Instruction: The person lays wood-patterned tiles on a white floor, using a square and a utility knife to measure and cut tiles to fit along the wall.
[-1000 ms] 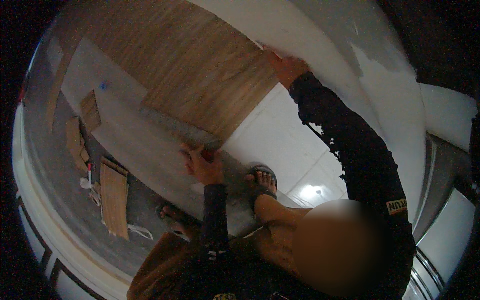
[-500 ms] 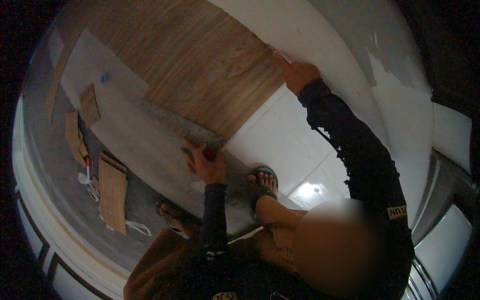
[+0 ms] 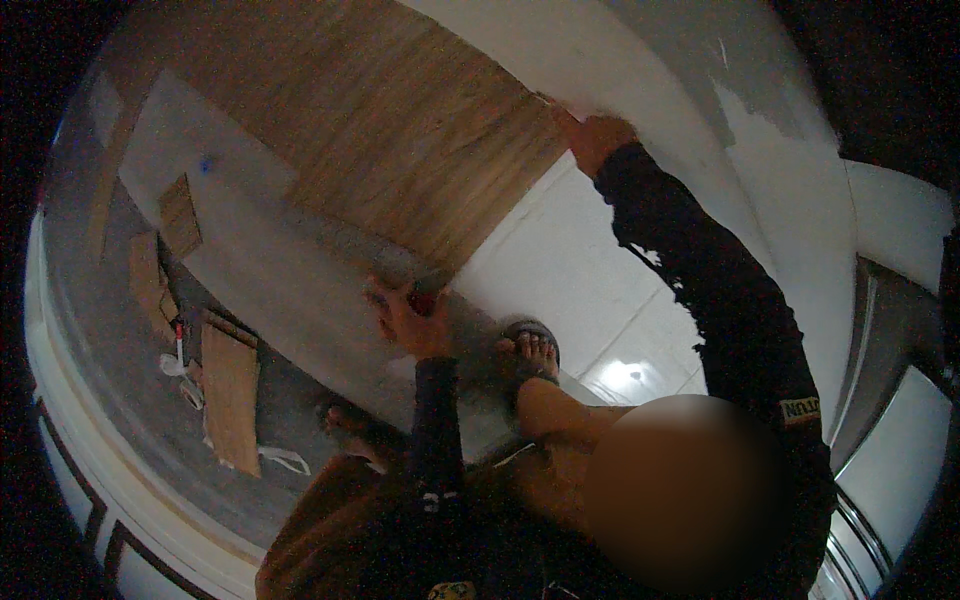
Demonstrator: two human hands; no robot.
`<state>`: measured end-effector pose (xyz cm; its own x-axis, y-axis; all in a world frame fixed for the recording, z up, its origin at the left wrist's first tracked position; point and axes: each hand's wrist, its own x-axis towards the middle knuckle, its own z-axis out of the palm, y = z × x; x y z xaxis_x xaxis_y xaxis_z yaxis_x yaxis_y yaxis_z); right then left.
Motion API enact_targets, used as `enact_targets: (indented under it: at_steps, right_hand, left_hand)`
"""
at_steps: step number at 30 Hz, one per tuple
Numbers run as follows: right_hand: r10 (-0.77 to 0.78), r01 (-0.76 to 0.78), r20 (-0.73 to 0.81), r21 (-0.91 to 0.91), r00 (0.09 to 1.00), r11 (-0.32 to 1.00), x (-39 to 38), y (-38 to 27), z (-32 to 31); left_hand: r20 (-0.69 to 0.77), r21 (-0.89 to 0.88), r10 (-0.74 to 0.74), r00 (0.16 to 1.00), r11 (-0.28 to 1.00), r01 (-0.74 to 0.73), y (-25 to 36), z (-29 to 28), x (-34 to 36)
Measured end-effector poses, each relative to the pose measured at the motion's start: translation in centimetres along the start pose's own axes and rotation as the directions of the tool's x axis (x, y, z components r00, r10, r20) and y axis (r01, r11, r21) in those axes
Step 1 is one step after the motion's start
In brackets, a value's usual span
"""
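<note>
A wood-grain floor covering lies ahead of me, its near right edge running along white floor tiles. At its near corner, over the grey floor, my left hand is partly curled. A small dark red object sits between its thumb and fingers; its kind is too dark to tell. My right arm reaches far forward, and my right hand is closed at the far right edge of the wood-grain covering, beside the pale wall. Something thin and pale shows at its fingertips, too small to name.
Cut wood-grain pieces lie on the grey floor at left, with a red-and-white tool beside them. A small blue thing lies farther off. My sandalled foot stands near the tiles. The pale wall curves along the right.
The view has shifted slightly. Both hands stay at about the same spots on the wood-grain covering's edges; my right hand has moved a little, and the left is blurred.
</note>
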<state>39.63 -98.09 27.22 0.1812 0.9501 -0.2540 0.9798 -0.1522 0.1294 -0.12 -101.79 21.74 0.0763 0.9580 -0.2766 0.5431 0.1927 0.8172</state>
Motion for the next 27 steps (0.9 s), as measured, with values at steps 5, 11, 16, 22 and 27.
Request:
enact_targets:
  at_steps: [5, 11, 16, 22, 27]
  right_hand:
    - [0.070, -0.066, 0.241, -0.024, 0.968, 0.998, -4.4, 3.0, -0.7]
    - [0.264, -0.303, 0.174, 0.262, 0.949, 0.916, -12.1, 3.2, 0.1]
    - [0.388, -0.463, 0.253, 0.486, 0.886, 0.741, -19.1, -1.1, 4.8]
    - [0.368, -0.483, 0.334, 0.742, 0.868, 0.465, -25.9, -13.8, 3.0]
    - [0.296, -0.273, 0.186, 0.919, 0.937, 0.285, -22.3, -19.0, -0.8]
  left_hand:
    - [-0.065, 0.370, 0.102, 0.993, 0.927, -0.071, 1.4, 2.4, 0.4]
    - [-0.056, 0.220, 0.088, 0.995, 0.973, -0.073, 2.0, 3.5, 0.9]
    - [-0.043, -0.018, 0.090, 0.995, 0.996, -0.090, 1.7, 3.9, 2.4]
    - [-0.086, 0.149, 0.098, 0.991, 0.985, -0.084, 0.0, 1.5, 0.9]
    - [-0.108, 0.436, 0.183, 0.977, 0.892, -0.119, 1.3, 0.7, 0.3]
